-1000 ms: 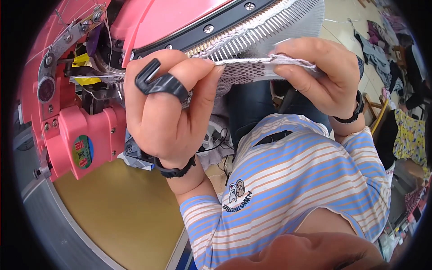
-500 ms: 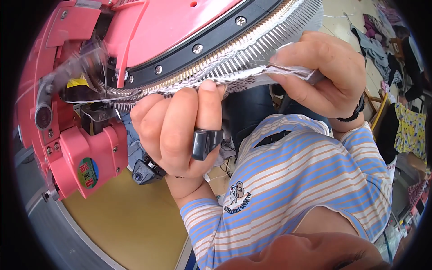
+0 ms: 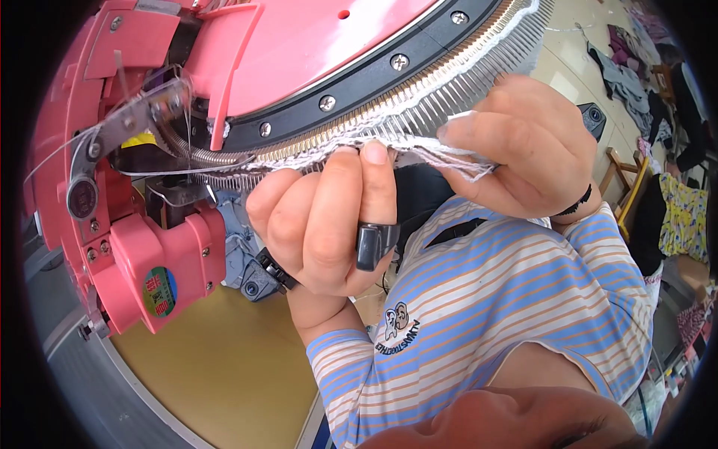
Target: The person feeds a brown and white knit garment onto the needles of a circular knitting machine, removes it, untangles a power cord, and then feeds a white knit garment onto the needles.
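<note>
White knitted fabric (image 3: 299, 159) runs along the thin metal points (image 3: 441, 97) at the rim of a round pink linking machine (image 3: 299, 56). Against this edge, my left hand (image 3: 321, 228) is closed, its thumb and fingertips pinching the knit at the points. A black ring-like piece (image 3: 376, 245) sits on one of its fingers. To the right, my right hand (image 3: 527, 146) is closed in a pinch on the fabric's edge, where loose white and pinkish strands (image 3: 460, 161) hang out. The fingers hide part of the knit.
A clear plastic guard with a thread arm (image 3: 142, 120) and a pink housing (image 3: 168, 266) stand left of my left hand. Below lies a yellowish tabletop (image 3: 217, 374). Clothes (image 3: 682, 217) and a wooden stool (image 3: 622, 176) are at the right, over a tiled floor.
My left hand has shifted slightly right along the points. My right hand has come lower, and loose strands now show at its fingers. The thread arm, blurred before, is now sharp.
</note>
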`<state>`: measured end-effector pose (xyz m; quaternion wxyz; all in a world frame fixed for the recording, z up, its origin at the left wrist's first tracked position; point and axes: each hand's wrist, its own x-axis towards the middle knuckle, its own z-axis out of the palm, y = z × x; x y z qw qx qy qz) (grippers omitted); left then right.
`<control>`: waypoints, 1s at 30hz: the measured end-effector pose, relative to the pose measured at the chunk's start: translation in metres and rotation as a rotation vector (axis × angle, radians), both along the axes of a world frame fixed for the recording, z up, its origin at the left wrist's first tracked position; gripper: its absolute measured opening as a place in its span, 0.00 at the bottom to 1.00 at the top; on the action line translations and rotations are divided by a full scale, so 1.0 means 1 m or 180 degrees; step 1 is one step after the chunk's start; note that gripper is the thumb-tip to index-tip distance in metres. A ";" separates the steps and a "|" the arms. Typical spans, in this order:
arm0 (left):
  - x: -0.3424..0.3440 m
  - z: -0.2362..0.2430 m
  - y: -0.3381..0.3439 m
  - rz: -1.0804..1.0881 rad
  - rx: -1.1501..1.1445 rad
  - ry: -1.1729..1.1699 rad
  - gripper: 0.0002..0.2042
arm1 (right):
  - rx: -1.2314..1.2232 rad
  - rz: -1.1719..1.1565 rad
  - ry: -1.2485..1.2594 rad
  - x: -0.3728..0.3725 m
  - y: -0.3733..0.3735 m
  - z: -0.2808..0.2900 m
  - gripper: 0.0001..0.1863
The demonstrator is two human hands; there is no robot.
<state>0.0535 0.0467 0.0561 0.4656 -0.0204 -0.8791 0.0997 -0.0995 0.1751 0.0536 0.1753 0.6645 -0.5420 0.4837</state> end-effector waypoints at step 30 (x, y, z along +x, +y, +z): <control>-0.003 -0.002 -0.012 -0.0429 -0.0483 0.0026 0.08 | -0.0642 0.0575 -0.0331 -0.009 -0.016 -0.036 0.13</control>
